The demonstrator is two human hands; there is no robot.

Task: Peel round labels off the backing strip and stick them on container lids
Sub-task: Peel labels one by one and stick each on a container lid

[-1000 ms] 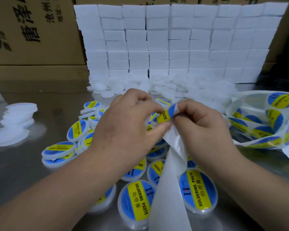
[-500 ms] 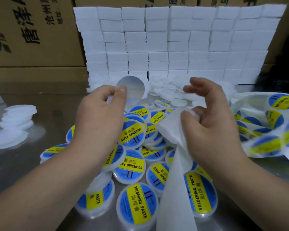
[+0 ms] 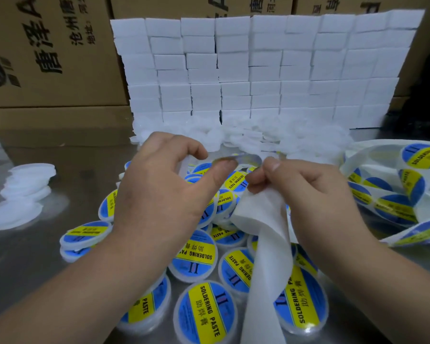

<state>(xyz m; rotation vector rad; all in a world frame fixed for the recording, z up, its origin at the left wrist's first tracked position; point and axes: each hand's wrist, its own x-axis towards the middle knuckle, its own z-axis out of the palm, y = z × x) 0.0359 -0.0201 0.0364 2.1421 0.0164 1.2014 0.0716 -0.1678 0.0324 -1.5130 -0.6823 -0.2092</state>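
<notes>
Hands have drawn together since a moment ago. Shiny steel surface [image 3: 47,264] lies open to the left; round plastic lids [image 3: 206,311], glossy-labelled, crowd below. Right hand [image 3: 313,194] clamps its fingers on the limp white backing strip [image 3: 266,256]; left hand [image 3: 169,194] pinches the thin round label [image 3: 243,158], edge-on above the lids.
</notes>
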